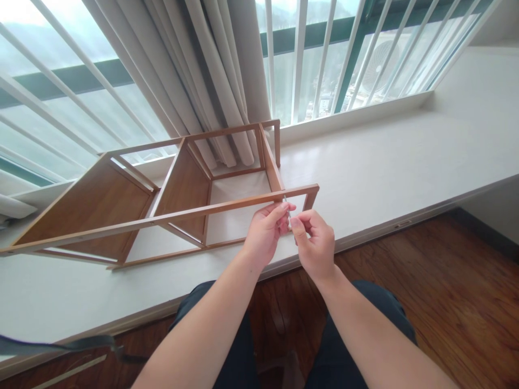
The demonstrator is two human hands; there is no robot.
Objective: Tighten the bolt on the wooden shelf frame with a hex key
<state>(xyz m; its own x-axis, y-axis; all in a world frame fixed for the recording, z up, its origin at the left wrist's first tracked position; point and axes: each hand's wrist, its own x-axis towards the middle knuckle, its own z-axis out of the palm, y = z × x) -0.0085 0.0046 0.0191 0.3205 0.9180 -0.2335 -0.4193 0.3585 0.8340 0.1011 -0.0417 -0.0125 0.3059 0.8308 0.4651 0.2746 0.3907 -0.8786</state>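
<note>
— Shelf frame (182, 216) first: where does it lie?

— On its side along the white window ledge (385, 162), long rails running left to right. Its brown panels (93, 200) stand as dividers between the rails, and the right end sits just in front of the beige curtain (219, 70).

— And the hands?

— Both meet at the near top rail, close to the frame's right corner. The left hand (265, 232) has its fingers curled, thumb and fingertips pressed against the underside of that rail. The right hand (316, 243) is just beside it, thumb and forefinger pinched together on a thin metal tool (286, 208).

— What kind of tool?

— Too small to tell. Only a slim bright shaft shows, rising between the two hands until its tip touches the rail.

— Does the left hand grip it as well?

— Its fingertips are right at the shaft, but whether they clamp it or only the wood I cannot tell.

— Anything else around?

— White window bars (300, 54) behind the curtain, wooden floor (446, 302) below the ledge, and the person's dark-trousered knees under the forearms. A dark strap (57, 344) lies at the lower left.
</note>
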